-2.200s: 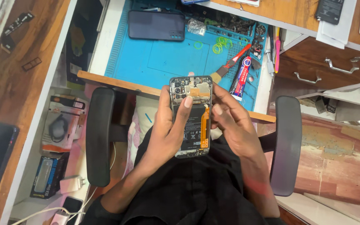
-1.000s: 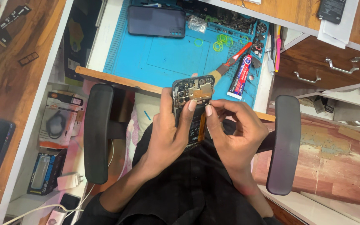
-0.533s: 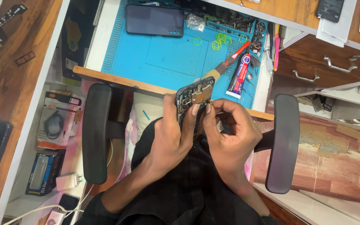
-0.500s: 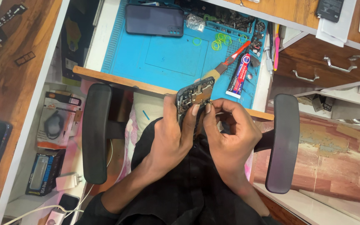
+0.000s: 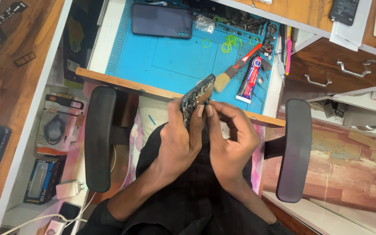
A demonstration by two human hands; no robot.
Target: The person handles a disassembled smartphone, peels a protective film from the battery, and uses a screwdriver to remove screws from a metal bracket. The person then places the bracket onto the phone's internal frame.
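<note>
fingers [image 5: 201, 114] pinching opened phone [image 5: 196, 98], slim, edge-on, exposed circuitry

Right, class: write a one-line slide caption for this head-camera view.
Both hands, left hand and right hand, hold an opened phone on edge above a blue repair mat.

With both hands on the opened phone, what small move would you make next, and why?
Probably tilt the opened phone flat again: the left hand holds it nearly edge-on while the right hand pinches its side, so the exposed insides face away from view.
</note>
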